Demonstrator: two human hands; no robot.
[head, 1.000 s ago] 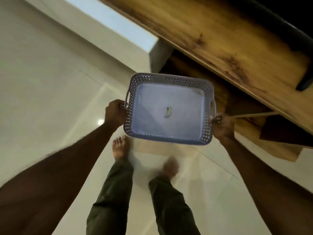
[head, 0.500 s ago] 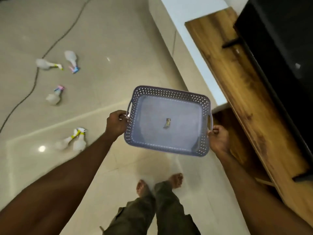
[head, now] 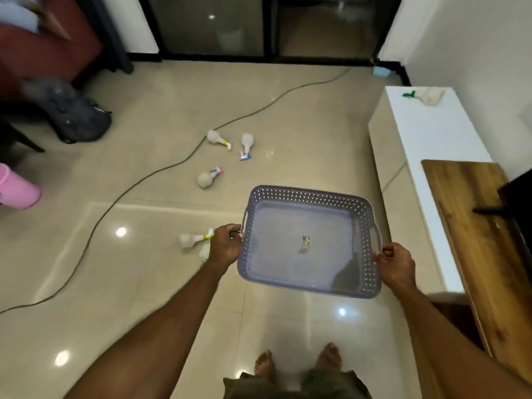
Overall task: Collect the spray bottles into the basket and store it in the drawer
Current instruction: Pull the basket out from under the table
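I hold a grey perforated basket [head: 365, 226] level in front of me. My left hand [head: 226, 244] grips its left handle and my right hand [head: 395, 264] grips its right handle. Only a small scrap lies inside it. Several clear spray bottles lie on the tiled floor: one with a yellow nozzle [head: 217, 138], one with a blue-pink nozzle [head: 247, 144], one with a pink nozzle [head: 205, 178], and a yellow-collared one [head: 191, 239] just left of my left hand. Another bottle with a green nozzle [head: 426, 95] lies on the white cabinet [head: 431, 145].
A dark cable [head: 161, 171] snakes across the floor past the bottles. A backpack [head: 76, 116] and a pink bin [head: 15, 187] stand at the left. A wooden top [head: 472, 226] runs along the right. Glass doors [head: 230, 27] close off the far end.
My view has swung away from the wooden unit and up to the open room. The basket stays in both hands, and the floor bottles now lie ahead of it.
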